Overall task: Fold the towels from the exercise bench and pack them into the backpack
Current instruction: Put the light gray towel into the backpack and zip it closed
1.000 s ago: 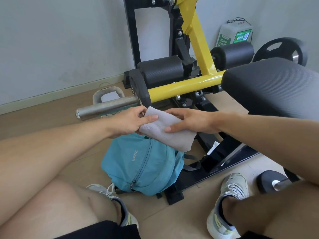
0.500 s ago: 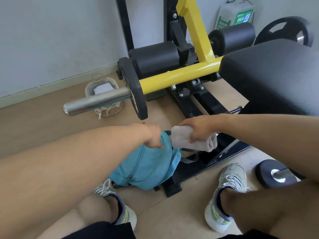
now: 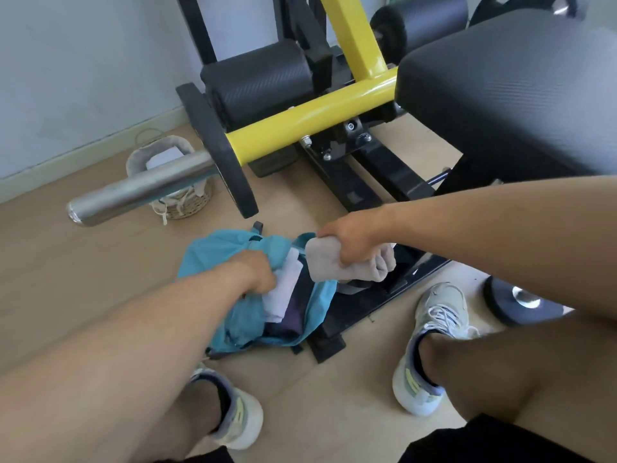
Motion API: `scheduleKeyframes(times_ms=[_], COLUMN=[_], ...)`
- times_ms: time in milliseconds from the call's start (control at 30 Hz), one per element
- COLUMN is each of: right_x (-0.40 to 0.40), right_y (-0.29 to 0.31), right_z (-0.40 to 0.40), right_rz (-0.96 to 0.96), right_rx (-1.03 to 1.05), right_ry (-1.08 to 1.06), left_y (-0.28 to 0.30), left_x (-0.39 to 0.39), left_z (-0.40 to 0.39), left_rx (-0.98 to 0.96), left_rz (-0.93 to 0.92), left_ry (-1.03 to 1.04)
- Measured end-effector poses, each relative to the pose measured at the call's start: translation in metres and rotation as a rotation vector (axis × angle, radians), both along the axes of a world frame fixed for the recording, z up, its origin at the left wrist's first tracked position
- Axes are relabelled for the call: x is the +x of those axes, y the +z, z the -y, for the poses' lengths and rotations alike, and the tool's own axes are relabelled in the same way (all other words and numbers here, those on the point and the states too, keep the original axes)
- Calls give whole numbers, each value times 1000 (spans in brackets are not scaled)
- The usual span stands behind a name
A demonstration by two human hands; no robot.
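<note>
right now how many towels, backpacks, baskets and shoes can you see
towels: 2, a grey one held in the right hand, a white one in the backpack
backpacks: 1
baskets: 1
shoes: 2
total: 6

No lettering can be read anywhere (any print is too blurred).

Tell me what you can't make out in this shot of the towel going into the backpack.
Head view only:
- Left hand fingers: buried in the backpack opening, so what they grip is unclear.
- Backpack contents: white and dark fabric show, but the blue flap covers the rest.
- Grey towel: the right hand covers its middle.
- Basket contents: partly blocked by the steel bar.
</note>
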State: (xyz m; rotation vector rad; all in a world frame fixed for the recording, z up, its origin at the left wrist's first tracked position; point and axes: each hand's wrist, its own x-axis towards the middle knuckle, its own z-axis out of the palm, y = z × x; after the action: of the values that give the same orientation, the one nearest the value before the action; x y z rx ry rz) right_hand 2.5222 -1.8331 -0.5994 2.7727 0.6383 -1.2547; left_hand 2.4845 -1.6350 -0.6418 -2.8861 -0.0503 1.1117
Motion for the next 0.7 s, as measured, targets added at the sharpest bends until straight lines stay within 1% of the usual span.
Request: scheduleKeyframes(times_ms=[67,100,200,333,433,500,533,600,633,700], right_x=[-1,-3,-13,-28,-39,-51,-57,-67,-70,-74], right_y=[-4,-6,-18,-38,-59,-76,-85,-99,-104,-114], right_z=[-7,-11,-22,-40,-65,-88,-99,-116,-120,-122], right_rz=[16,24,28,-33,-83,-53,-25,18,38,80], right_rx=[46,82,179,325,604,841,949,1114,1167,1182], right_ry=[-63,-107,-272,-520,-876,-1111,-1195,-1297,-1308,-1292], left_y=[19,25,36,28,16,8,4,-3,-4,-7], left_x=[7,9,7,1,-5,-8,-9,-9,-8,-7], left_z=[-21,-31,-55,-69,-71,-66,-64,-60,-60,-60], left_rx=[-31,-50,-135,-399,-569,-623,-638,-659,-662,-659], left_rz=[-104,-123,-74,-8,67,116,143,181,198,205], left_ry=[67,90,129,304,475,544,563,585,592,592])
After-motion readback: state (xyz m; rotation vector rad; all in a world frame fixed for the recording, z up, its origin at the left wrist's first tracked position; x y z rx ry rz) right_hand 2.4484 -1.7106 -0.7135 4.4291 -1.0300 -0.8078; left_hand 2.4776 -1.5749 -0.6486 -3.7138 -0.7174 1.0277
